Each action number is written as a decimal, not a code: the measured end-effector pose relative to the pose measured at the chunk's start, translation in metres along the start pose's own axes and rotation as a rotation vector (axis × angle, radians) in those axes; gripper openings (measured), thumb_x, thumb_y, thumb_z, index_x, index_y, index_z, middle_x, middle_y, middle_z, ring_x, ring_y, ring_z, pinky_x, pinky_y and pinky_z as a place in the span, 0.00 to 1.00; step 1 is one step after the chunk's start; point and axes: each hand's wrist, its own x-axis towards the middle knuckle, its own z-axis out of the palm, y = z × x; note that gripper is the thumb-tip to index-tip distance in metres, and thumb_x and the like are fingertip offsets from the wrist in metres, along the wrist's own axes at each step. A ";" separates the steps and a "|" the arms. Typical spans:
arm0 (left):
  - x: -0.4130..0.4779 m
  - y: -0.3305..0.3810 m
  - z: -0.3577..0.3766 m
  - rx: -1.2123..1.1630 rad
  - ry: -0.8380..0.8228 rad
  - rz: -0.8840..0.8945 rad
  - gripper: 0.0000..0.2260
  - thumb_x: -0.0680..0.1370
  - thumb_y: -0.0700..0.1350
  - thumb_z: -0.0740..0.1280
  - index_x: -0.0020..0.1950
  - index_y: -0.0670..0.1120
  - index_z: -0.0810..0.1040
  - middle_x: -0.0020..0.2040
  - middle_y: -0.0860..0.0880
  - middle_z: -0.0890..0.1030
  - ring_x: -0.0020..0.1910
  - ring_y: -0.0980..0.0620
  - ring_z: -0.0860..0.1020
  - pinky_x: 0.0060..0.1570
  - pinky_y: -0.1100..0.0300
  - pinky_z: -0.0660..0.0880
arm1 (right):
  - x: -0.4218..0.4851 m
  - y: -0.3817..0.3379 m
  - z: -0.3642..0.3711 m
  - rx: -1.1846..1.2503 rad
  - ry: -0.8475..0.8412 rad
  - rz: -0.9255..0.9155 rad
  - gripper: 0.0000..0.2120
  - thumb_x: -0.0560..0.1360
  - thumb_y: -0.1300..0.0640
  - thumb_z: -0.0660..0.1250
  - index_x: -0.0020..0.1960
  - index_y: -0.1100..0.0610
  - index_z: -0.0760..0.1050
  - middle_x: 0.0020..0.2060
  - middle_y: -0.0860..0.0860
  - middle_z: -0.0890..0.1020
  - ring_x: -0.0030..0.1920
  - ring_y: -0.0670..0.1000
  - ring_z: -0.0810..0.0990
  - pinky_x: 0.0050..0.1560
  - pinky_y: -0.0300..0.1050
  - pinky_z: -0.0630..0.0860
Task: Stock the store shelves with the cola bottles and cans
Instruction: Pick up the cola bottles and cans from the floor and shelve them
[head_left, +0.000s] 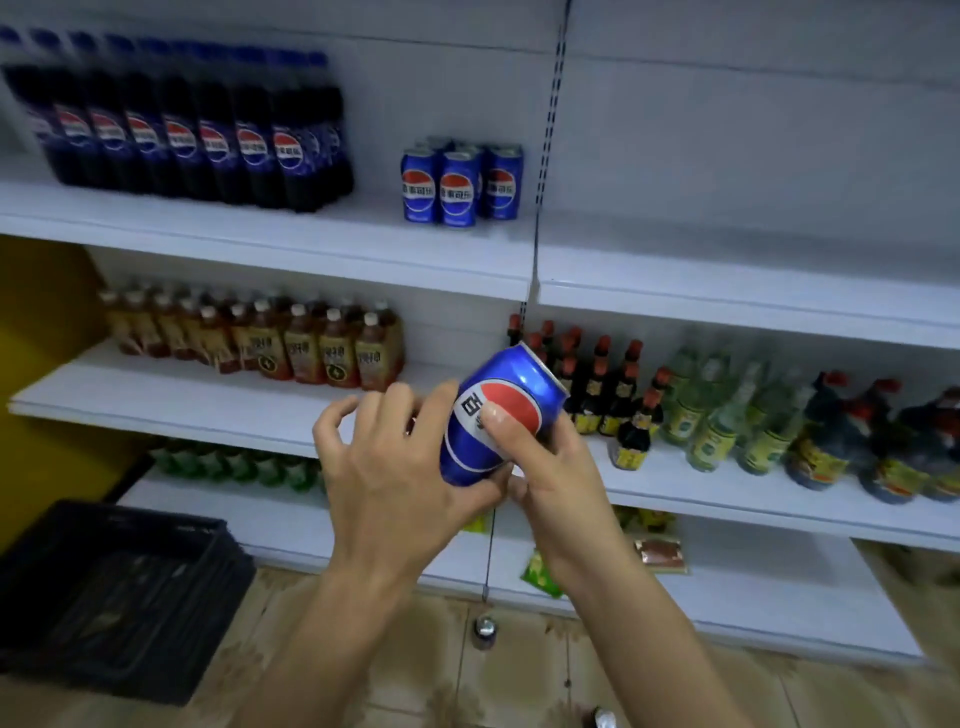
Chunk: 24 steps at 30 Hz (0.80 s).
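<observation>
The top shelf (311, 249) carries a row of cola bottles (182, 140) along its left stretch and the stocked cans (460, 189) clustered near its right end. Your held can (511, 376) is tilted in front of the middle shelf (208, 410), well below that cluster. Both grips are closed round it: left hand (395, 467) at the base, right hand (556, 483) with its thumb across the logo. Bring it upright, logo out, and set it just beside the cluster.

I see white metal shelving (311, 249) spanning nine to three o'clock, with a dark slotted upright (551, 130) at twelve. A yellow wall (41, 322) is at nine, blotchy tan floor tiles (415, 675) at six, and a black plastic crate (104, 597) at eight.
</observation>
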 end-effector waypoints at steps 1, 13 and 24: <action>0.004 -0.012 0.000 -0.003 0.028 -0.012 0.29 0.66 0.66 0.67 0.57 0.47 0.79 0.44 0.49 0.77 0.44 0.49 0.76 0.55 0.50 0.64 | 0.006 0.001 0.013 -0.024 0.001 -0.017 0.32 0.61 0.47 0.77 0.63 0.52 0.74 0.53 0.52 0.83 0.53 0.52 0.83 0.46 0.42 0.79; 0.082 -0.167 0.010 -0.177 0.104 -0.031 0.29 0.69 0.68 0.64 0.58 0.47 0.78 0.44 0.49 0.76 0.44 0.48 0.75 0.53 0.51 0.66 | 0.102 0.015 0.167 -0.223 0.093 -0.233 0.26 0.66 0.59 0.78 0.61 0.53 0.74 0.49 0.49 0.84 0.45 0.43 0.83 0.40 0.32 0.77; 0.138 -0.225 0.053 -0.595 -0.184 -0.012 0.32 0.70 0.66 0.65 0.69 0.50 0.70 0.58 0.54 0.77 0.55 0.54 0.75 0.52 0.52 0.76 | 0.176 0.003 0.190 -0.360 0.175 -0.252 0.27 0.65 0.60 0.78 0.60 0.52 0.74 0.49 0.47 0.84 0.47 0.43 0.83 0.39 0.33 0.78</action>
